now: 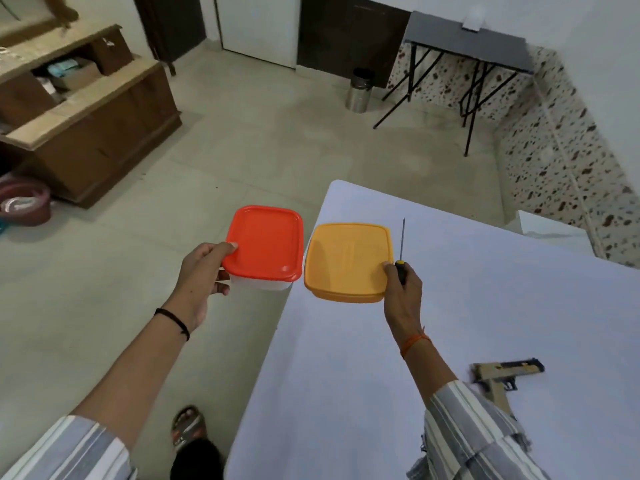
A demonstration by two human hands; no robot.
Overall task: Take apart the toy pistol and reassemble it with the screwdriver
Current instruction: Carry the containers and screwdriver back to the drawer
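Carrying setup items: left hand (201,271) grips red-lidded box (265,245); right hand (403,289) clamps yellow-lidded box (348,259) plus screwdriver (401,251), toward surface (450,306) holding pistol (502,375).

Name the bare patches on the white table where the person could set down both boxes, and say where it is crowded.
The white table is bare between the yellow-lidded box and the toy pistol, and across its right side beyond the screwdriver. Crowded: the near right, around the pistol and sleeve. The left hand holds the red-lidded box over the floor.
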